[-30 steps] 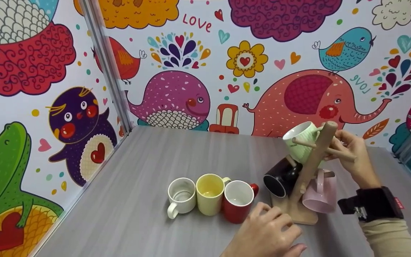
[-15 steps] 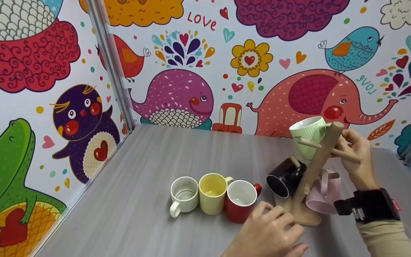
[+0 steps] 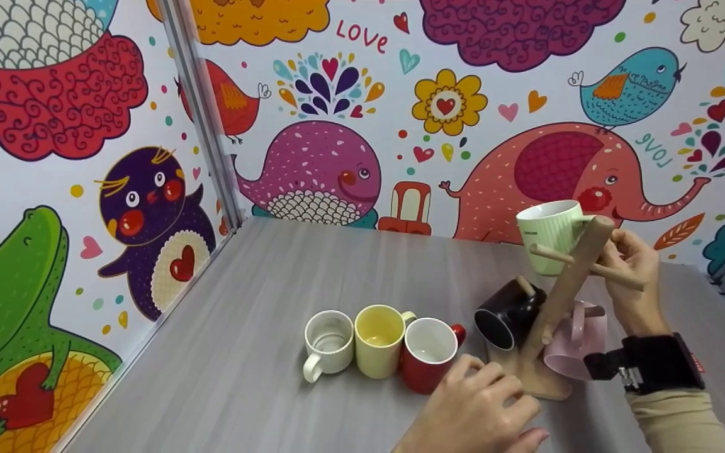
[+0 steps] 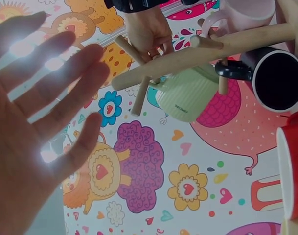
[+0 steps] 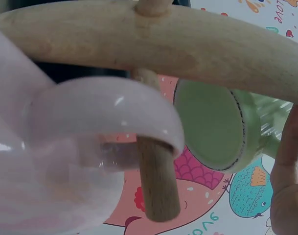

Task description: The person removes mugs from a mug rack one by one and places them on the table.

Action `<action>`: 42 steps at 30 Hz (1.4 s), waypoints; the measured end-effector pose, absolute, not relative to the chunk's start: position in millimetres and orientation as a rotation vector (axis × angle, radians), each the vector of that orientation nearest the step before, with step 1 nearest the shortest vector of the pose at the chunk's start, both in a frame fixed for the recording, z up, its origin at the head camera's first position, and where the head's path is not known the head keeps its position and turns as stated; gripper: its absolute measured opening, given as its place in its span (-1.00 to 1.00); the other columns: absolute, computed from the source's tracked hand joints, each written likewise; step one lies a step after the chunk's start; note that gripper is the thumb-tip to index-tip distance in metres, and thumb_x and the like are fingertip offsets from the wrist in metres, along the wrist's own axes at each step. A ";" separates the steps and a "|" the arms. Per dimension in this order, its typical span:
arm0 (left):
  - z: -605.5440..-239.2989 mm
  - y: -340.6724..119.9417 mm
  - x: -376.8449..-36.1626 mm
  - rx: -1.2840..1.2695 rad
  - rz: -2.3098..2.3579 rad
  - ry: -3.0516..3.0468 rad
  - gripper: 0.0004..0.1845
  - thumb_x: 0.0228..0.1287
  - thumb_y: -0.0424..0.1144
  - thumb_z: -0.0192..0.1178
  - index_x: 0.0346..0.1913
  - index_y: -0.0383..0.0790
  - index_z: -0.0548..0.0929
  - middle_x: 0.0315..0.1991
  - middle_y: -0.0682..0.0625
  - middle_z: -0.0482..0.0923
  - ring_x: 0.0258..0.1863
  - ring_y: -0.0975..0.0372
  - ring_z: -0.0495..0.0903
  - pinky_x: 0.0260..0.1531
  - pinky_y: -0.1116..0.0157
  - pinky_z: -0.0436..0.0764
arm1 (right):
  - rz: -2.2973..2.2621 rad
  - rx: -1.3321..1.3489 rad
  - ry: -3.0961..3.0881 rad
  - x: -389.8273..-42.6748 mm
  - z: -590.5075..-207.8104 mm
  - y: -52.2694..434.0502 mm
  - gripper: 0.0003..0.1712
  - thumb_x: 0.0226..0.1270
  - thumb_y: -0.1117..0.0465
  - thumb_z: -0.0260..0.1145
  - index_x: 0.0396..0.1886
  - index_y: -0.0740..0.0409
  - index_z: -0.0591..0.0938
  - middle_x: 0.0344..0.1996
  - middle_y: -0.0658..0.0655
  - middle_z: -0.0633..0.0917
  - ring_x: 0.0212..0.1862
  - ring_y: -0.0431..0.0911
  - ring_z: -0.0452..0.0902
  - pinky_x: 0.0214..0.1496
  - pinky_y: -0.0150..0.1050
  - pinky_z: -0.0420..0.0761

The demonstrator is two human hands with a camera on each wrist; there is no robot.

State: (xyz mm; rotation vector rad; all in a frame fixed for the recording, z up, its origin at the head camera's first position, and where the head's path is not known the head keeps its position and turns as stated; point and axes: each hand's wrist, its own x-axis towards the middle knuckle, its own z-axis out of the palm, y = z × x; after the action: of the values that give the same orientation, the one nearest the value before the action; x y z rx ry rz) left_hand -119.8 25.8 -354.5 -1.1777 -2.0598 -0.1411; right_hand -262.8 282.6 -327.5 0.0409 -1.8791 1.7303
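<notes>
Right hand (image 3: 630, 270) lifts green mug (image 3: 551, 234) at top of wooden mug tree (image 3: 561, 302); left hand (image 3: 472, 412) idle.

Right hand raised behind the tree's post, fingers curled at the green mug's handle, holding it. Left hand low near the tree's base, fingers relaxed and spread, holding nothing. Versus a second ago: the green mug sits higher and more upright; left hand much the same. Count: six mugs – green in hand, black (image 3: 506, 311) and pink (image 3: 573, 343) hanging on pegs, white (image 3: 328, 343), yellow (image 3: 378, 340), red (image 3: 428, 352) in a row on grey table (image 3: 243, 352). One tree.
</notes>
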 end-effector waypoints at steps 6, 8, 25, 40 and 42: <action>-354.4 25.8 -120.1 -1.169 -0.144 -2.041 -0.74 0.23 0.13 -0.02 -0.40 0.18 0.64 -0.38 0.27 0.55 -0.34 0.40 0.45 -0.26 0.41 0.35 | 1.737 -0.048 -1.824 -265.0 -326.6 280.7 -0.87 0.25 0.30 0.20 -0.51 0.14 0.57 -0.61 -0.01 0.53 -0.53 -0.25 0.37 -0.60 -0.53 0.38; -354.4 25.9 -120.2 -1.169 -0.143 -2.042 -0.74 0.23 0.13 -0.02 -0.39 0.17 0.64 -0.38 0.27 0.56 -0.34 0.40 0.45 -0.25 0.41 0.35 | 1.754 -0.053 -1.817 -264.5 -326.7 280.7 -0.88 0.25 0.28 0.21 -0.49 0.15 0.57 -0.59 0.00 0.53 -0.50 -0.24 0.36 -0.59 -0.52 0.37; -352.1 25.6 -118.4 -1.166 -0.144 -2.071 -0.74 0.25 0.11 -0.04 -0.38 0.18 0.64 -0.37 0.27 0.54 -0.34 0.39 0.45 -0.26 0.41 0.35 | 1.857 -0.070 -1.704 -259.9 -327.3 287.9 -0.86 0.24 0.26 0.22 -0.44 0.26 0.52 -0.57 0.07 0.54 -0.52 -0.20 0.45 -0.54 -0.50 0.48; -354.7 24.2 -121.1 -1.171 -0.149 -2.042 -0.75 0.21 0.11 0.01 -0.46 0.16 0.62 -0.40 0.26 0.54 -0.36 0.39 0.45 -0.28 0.42 0.35 | 2.275 -0.059 -1.211 -235.8 -340.5 315.0 -0.64 0.07 0.19 0.37 -0.46 0.43 0.46 -0.49 0.21 0.43 -0.51 -0.06 0.49 -0.41 -0.21 0.60; -353.9 23.7 -120.5 -1.172 -0.150 -2.051 -0.75 0.22 0.11 0.00 -0.44 0.17 0.62 -0.40 0.26 0.54 -0.36 0.39 0.44 -0.28 0.42 0.35 | 2.226 -0.125 -1.201 -232.4 -341.4 317.0 -0.56 0.06 0.10 0.36 -0.52 0.43 0.44 -0.54 0.21 0.43 -0.55 -0.05 0.48 -0.42 -0.22 0.60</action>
State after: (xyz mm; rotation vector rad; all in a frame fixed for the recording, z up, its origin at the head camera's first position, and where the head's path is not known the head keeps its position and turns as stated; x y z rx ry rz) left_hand -120.5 23.7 -353.9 -1.1721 -2.0515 -0.1496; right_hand -232.4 317.0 -341.4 -0.1247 -1.2012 2.2262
